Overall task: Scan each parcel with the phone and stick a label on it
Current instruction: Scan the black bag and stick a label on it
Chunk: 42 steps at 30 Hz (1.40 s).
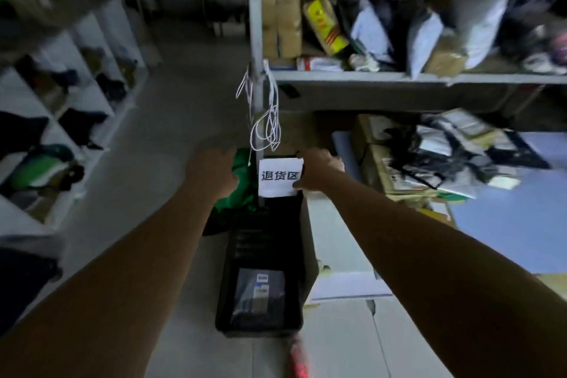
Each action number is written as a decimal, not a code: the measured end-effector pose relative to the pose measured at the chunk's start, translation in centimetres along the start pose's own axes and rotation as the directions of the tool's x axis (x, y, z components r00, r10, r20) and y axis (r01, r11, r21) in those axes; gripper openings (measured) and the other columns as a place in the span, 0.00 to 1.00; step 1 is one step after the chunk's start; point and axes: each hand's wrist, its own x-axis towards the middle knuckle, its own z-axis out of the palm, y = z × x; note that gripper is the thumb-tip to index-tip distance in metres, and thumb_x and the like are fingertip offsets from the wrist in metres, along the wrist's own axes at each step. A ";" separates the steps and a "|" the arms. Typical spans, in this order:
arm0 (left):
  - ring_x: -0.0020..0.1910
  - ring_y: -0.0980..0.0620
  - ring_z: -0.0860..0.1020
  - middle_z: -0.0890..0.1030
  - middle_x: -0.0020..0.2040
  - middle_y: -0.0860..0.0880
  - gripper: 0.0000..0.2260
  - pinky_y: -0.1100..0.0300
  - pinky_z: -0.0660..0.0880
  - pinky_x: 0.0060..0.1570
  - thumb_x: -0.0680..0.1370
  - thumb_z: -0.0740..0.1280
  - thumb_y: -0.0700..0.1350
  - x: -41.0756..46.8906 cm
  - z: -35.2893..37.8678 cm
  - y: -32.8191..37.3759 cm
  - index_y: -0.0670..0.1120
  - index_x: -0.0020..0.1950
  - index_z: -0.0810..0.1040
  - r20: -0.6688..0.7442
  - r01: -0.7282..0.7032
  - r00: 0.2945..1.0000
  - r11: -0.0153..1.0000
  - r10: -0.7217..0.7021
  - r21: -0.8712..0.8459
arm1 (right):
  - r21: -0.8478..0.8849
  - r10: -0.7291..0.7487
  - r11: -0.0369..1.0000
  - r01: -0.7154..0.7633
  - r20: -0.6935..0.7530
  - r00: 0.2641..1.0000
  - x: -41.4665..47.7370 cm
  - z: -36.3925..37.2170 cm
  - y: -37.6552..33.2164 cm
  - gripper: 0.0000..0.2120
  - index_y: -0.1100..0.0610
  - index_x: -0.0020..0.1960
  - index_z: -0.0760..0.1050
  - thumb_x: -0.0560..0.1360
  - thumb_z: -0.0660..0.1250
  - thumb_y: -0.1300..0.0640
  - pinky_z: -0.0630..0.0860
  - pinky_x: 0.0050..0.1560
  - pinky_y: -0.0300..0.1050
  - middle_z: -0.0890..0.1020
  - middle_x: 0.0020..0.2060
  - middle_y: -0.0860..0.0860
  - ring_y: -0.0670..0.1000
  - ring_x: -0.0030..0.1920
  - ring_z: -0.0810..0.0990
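Crate: closest in, a long black crate (pixel 223 301) runs away from the camera between the two forearms.
Inside it: one parcel (pixel 260 298), lying flat at the near end; the rest of the crate floor is dark and hard to read.
Parcel looks: dark, shiny wrap, roughly rectangular, with two small pale labels stacked near its top edge. The print is too small to make out.
Red thing: a blurred red object (pixel 299 357) sits at the bottom edge, just in front of the crate.
Sign: at the crate's far end stands a white paper sign (pixel 277 176) with bold dark characters, 退货区.
Right hand: the right hand (pixel 320 169) has the sign by its right edge, thumb on the lower corner, fingers curled behind.
Left hand: the left hand (pixel 211 169) is out beside a green cloth (pixel 242 184), blurred, so I cannot tell how its fingers lie.
Cords: white cords (pixel 270 123) dangle from a grey post (pixel 255 24) right above the sign.
Right shelf: further back is a grey shelf (pixel 368 77) packed with brown cartons (pixel 282 18), a yellow packet (pixel 326 26) with red print and grey mailing bags (pixel 425 40).
Left side: white cubbyholes (pixel 76 52) hold dark bundles.
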 end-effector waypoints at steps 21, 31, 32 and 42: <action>0.71 0.41 0.70 0.69 0.74 0.42 0.29 0.43 0.71 0.67 0.78 0.66 0.53 -2.7 -10.3 34.6 0.47 0.77 0.63 0.049 -0.191 0.981 0.980 0.189 0.052 | -0.076 0.041 0.996 -0.054 -0.164 0.986 -13.6 -13.1 30.2 0.33 0.51 0.74 0.68 0.73 0.75 0.45 0.73 0.67 0.56 0.73 0.70 0.54 0.57 0.71 0.71; 0.75 0.42 0.65 0.62 0.79 0.43 0.37 0.48 0.67 0.71 0.76 0.71 0.56 6.2 -7.3 42.4 0.47 0.80 0.59 0.134 -0.028 0.989 0.981 0.054 -0.190 | 0.170 0.047 0.985 -0.025 -0.128 0.991 -6.9 -12.2 41.3 0.30 0.49 0.70 0.73 0.69 0.76 0.48 0.80 0.57 0.53 0.80 0.61 0.54 0.57 0.61 0.79; 0.75 0.41 0.65 0.63 0.79 0.42 0.36 0.49 0.67 0.71 0.77 0.70 0.55 7.5 -6.2 42.6 0.46 0.80 0.60 0.147 -0.023 0.988 0.979 0.054 -0.204 | 0.214 0.057 0.977 -0.029 -0.129 0.990 -5.5 -11.7 42.0 0.30 0.51 0.68 0.75 0.68 0.78 0.49 0.80 0.54 0.51 0.81 0.59 0.55 0.57 0.57 0.79; 0.39 0.51 0.78 0.80 0.45 0.47 0.20 0.62 0.69 0.31 0.78 0.67 0.60 18.4 4.4 45.9 0.44 0.58 0.80 0.254 0.194 0.967 0.718 -0.025 -0.668 | 0.431 0.183 0.885 -0.176 0.025 0.983 5.8 -2.8 44.2 0.21 0.57 0.54 0.80 0.73 0.73 0.40 0.75 0.43 0.46 0.82 0.44 0.57 0.57 0.46 0.81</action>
